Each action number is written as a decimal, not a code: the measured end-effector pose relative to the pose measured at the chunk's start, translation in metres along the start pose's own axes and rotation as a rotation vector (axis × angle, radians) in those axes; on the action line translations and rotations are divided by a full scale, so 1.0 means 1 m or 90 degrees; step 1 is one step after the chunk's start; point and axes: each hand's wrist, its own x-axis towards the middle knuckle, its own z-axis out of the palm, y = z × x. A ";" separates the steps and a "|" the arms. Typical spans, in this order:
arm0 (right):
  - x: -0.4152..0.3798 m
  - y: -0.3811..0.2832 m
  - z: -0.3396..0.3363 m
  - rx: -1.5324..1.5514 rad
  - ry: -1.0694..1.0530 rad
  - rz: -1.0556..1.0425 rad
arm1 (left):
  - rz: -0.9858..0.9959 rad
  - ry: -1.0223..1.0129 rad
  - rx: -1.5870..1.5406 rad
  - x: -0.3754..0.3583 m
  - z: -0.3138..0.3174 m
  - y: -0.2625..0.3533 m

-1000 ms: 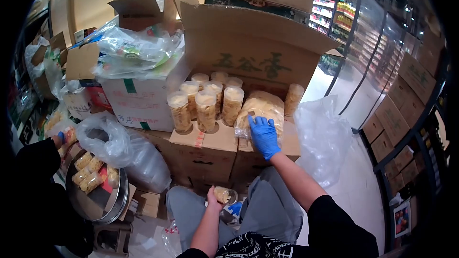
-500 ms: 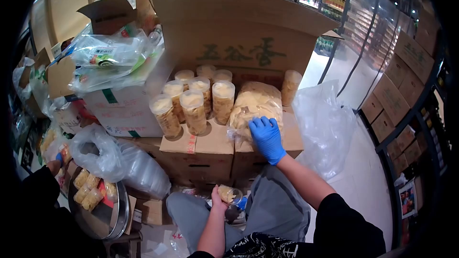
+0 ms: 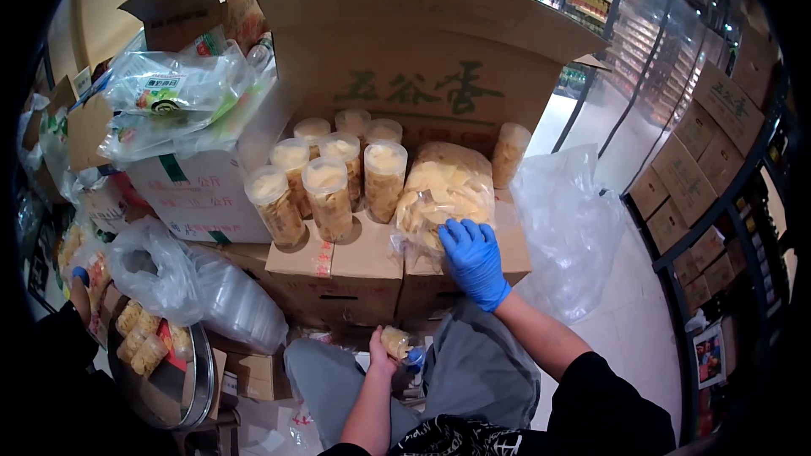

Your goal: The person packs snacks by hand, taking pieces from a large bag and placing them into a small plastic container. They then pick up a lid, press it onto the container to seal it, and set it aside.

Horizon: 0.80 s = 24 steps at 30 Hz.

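Note:
Low between my knees, my left hand (image 3: 382, 352) is bare and wrapped round a clear plastic jar (image 3: 394, 341) with pale yellow chips inside, the jar tilted on its side. My right hand (image 3: 476, 263) wears a blue glove. Its fingers are curled together at the near, open end of a large clear bag of chips (image 3: 446, 186), and what they hold is hidden. The bag lies on a cardboard box (image 3: 355, 263). Left of it stand several filled jars (image 3: 328, 194), upright and without lids showing. One more filled jar (image 3: 510, 156) is at the bag's right.
A clear plastic sack (image 3: 570, 228) hangs at the right of the boxes. On the left are bagged empty containers (image 3: 241, 295), a round metal tray (image 3: 203, 376) with filled packs, and a white carton (image 3: 198, 190) under plastic bags. Another person's hand (image 3: 80, 295) shows at far left.
My right hand has drawn back slightly toward the bag's near edge, uncovering more chips. The jar in my left hand stays low between my knees. The view has shifted a little.

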 end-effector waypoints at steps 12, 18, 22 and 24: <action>-0.003 -0.008 -0.023 0.083 0.158 0.002 | 0.010 -0.004 0.005 -0.014 0.002 0.001; -0.007 -0.019 -0.022 0.209 0.260 0.092 | 0.007 0.004 -0.019 -0.020 -0.001 0.006; -0.008 -0.025 -0.030 0.274 0.348 0.179 | 0.028 0.002 -0.017 -0.024 -0.002 0.011; -0.012 -0.025 -0.030 0.414 0.357 0.347 | 0.018 0.020 -0.028 -0.028 0.000 0.013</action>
